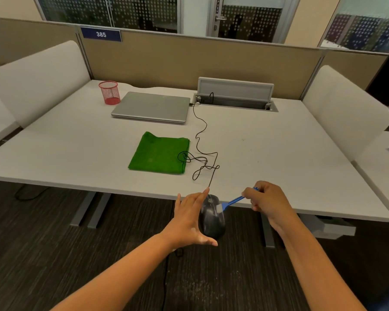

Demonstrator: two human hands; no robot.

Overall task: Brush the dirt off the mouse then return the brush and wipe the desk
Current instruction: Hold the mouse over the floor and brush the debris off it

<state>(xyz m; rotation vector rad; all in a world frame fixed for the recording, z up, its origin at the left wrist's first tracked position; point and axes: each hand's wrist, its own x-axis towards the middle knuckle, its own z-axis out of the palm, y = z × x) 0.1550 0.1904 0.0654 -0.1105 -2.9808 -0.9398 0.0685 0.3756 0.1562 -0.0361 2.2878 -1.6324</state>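
My left hand [189, 221] holds a black wired mouse [212, 221] off the front edge of the white desk [279, 153], thumb at its rear and fingers along its left side. In my right hand [266, 199] I pinch a small blue brush [234, 201] by its handle, and its white bristles touch the top of the mouse near the wheel. The mouse's black cable [200, 140] loops across the desk to the cable box at the back. A folded green cloth [160, 153] lies flat at the desk's middle.
A red mesh pen cup [109, 92] stands at the back left beside a closed grey laptop [152, 107]. An open cable box [235, 98] sits at the back. White side screens [38, 79] flank the desk. Dark carpet [54, 243] lies below.
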